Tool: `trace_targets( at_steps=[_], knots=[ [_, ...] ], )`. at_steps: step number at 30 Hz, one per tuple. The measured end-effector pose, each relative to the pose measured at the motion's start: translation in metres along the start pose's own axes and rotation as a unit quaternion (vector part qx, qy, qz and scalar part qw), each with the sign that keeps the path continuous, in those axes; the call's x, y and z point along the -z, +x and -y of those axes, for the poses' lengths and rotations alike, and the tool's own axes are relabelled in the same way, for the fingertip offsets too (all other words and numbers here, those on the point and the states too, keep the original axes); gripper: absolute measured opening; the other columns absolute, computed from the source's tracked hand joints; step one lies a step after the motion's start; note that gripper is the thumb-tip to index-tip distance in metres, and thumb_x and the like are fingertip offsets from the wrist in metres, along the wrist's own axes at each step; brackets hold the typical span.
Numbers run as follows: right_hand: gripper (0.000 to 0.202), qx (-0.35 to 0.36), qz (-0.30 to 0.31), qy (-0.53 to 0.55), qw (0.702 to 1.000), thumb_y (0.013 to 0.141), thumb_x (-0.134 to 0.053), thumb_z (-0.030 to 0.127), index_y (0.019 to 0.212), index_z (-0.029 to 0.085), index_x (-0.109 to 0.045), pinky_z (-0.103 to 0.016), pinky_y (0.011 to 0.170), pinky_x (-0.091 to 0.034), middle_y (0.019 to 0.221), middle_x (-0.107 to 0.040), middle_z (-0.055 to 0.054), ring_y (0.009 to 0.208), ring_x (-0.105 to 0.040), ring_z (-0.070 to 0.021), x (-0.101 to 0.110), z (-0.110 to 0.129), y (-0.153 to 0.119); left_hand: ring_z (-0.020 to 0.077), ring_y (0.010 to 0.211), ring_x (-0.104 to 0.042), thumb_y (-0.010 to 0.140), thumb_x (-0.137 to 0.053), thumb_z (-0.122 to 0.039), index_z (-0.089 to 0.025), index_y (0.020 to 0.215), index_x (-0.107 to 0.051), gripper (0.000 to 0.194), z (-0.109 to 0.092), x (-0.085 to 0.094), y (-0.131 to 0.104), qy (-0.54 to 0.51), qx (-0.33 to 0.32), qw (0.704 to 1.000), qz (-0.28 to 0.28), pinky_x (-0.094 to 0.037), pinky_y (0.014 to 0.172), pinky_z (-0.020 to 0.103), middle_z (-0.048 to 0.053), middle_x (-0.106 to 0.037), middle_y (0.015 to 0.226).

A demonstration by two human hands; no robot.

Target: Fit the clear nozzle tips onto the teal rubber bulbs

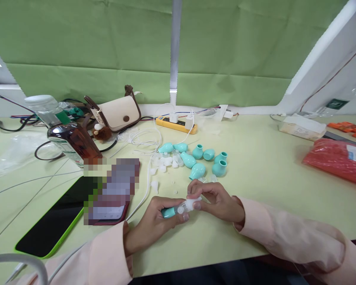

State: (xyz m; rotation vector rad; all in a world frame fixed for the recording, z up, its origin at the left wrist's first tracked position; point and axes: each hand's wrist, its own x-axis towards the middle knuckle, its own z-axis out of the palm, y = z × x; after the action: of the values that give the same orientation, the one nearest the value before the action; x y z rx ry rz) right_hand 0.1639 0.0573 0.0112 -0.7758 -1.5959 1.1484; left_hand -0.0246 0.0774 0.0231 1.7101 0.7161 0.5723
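Near the table's front edge, my left hand (157,221) is wrapped round a small clear and turquoise bottle-like piece (169,212), which lies on its side and points right. My right hand (215,200) pinches a translucent white part (192,203) at the right end of that piece, and the two parts touch. Behind my hands lie several glossy turquoise bulb-shaped pieces (198,171), some standing with their round openings up. Left of them is a loose pile of small white translucent parts (166,161), and one similar part (154,186) lies nearer my left hand.
Two phones, one green-edged (59,217) and one red-edged (115,194), lie at the left. Behind them stand a brown bottle (72,142) and a cream bag (118,113). White cables run to a yellow power strip (176,124). A red package (338,160) lies far right.
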Motion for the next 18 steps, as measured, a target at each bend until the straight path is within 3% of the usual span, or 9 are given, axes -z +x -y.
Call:
trace_targets(
  at_steps=[6,18],
  knots=[
    [0.009,0.011,-0.009,-0.065,0.998,0.070,-0.065,0.024,0.077,0.018,-0.065,-0.033,0.066,-0.041,0.063,-0.055,-0.002,0.069,-0.046,-0.0144,0.0010,0.0011,0.0002,0.0123,0.057,-0.054,0.074,-0.057,-0.034,-0.018,0.093,-0.068,0.027,-0.0016,-0.0030,-0.0007,0.023,0.019,0.999,-0.018,-0.043,0.049,0.019,0.001,-0.069,0.076],
    [0.009,-0.026,0.007,-0.044,0.999,0.067,-0.067,0.017,0.076,0.018,-0.067,-0.032,0.064,-0.039,0.061,-0.054,-0.001,0.065,-0.043,-0.0126,0.0014,0.0012,0.0015,0.0179,0.071,-0.059,0.075,-0.057,-0.033,-0.017,0.082,-0.069,0.021,0.0020,-0.0070,-0.0025,0.069,-0.015,0.996,-0.052,-0.047,0.063,0.023,0.001,-0.069,0.076]
  ],
)
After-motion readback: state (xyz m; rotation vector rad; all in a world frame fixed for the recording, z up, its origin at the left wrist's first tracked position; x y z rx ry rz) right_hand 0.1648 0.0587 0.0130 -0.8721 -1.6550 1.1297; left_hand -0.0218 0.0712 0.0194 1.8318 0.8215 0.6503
